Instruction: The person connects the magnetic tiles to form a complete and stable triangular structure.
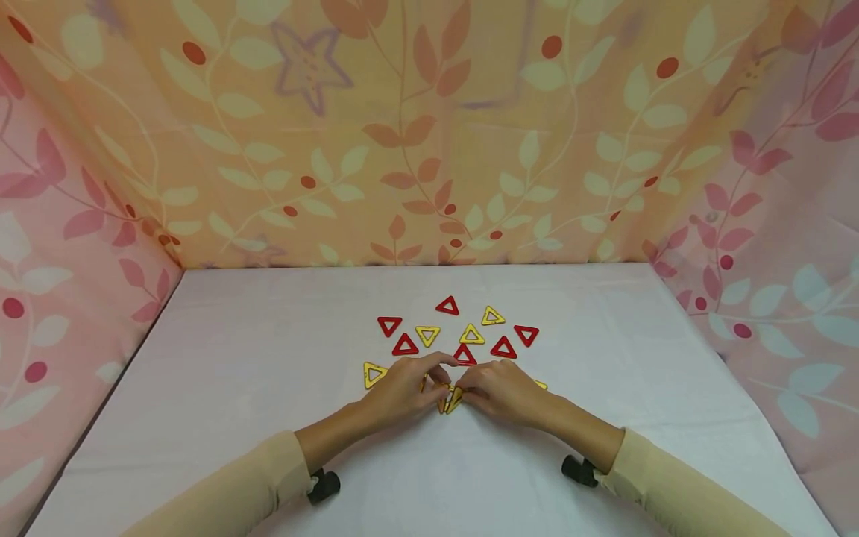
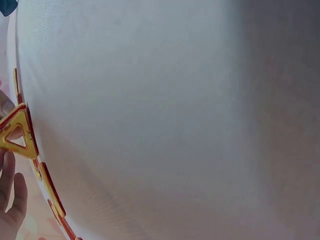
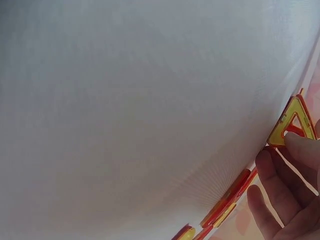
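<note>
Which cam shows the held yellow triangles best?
Left wrist: one of the yellow triangles shows large, its opening visible, though at the frame's edge. Right wrist: also one large, but the right hand overlaps it. Head: small, partly hidden.

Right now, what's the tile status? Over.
Left grip and right grip pinching yellow triangular tiles. Tiles tilted up between them. Red triangular tile flat just beyond; nothing visibly blocking.

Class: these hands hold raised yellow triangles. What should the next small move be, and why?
Perhaps gently press the raised yellow triangles edge to edge: the left hand and right hand hold them close together, while other triangles lie flat on the table. Whether the raised edges fully join is hard to tell.
</note>
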### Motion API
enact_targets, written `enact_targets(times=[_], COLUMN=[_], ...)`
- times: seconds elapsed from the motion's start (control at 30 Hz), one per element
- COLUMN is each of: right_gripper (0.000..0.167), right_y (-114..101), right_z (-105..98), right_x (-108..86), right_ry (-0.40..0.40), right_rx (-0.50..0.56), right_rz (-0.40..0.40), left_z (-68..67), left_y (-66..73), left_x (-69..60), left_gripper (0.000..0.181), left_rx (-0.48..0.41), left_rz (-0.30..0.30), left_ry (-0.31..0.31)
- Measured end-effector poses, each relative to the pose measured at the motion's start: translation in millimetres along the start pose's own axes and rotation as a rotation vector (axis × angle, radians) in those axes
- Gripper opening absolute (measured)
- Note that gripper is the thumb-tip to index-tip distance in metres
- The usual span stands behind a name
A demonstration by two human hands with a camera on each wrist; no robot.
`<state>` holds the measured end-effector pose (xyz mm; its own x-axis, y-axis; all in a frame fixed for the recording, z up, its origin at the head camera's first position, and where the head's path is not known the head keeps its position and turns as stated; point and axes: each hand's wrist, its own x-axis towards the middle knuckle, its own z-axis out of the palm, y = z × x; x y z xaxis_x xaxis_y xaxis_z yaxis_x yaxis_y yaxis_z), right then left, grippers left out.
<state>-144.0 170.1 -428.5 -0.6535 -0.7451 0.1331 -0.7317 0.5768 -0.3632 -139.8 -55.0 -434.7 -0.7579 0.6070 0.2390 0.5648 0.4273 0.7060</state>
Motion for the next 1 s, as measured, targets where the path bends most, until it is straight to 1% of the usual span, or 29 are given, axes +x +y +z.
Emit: enact_targets(times=[0.13,0.27,0.43,0.7,0.87,1.0], right_gripper=[0.015,0.016,0.015,0.01,0.01,0.009], right_y=[0.4,0.7,1.1,-1.3,-3.4,-5.5], right_z=[1.0,2.0,2.4,1.3,-0.4,-1.7], right_x=[0.3,0.4,0.3,0.5,1.4,2.9], right_ry=[-0.001,-0.003,0.007,0.002,-0.013,-0.034], right_rx=[0.001,0.002,-0.004,-0.03,-0.026,-0.013], right_rz=[0.001,0.006,-0.002,-0.014,-0.002,0.012], left_z=[1.7,2.7,3.8,5.3,6.2,7.0], left_y=[-0.1,1.0,2.7,2.9,3.0,3.1], left_x=[-0.9,-2.6,-3.7,-4.2,-4.0,-4.9], left_gripper=[0.041,0.043,0.048,0.054,0.051,0.05], left_rx=[0.014,0.029,0.019,0.014,0.008,0.012], left_rz=[-0.026,-0.046,-0.052,-0.088,-0.084,-0.095], left_ry=[-0.015,-0.016,-0.024,-0.075,-0.074,-0.065])
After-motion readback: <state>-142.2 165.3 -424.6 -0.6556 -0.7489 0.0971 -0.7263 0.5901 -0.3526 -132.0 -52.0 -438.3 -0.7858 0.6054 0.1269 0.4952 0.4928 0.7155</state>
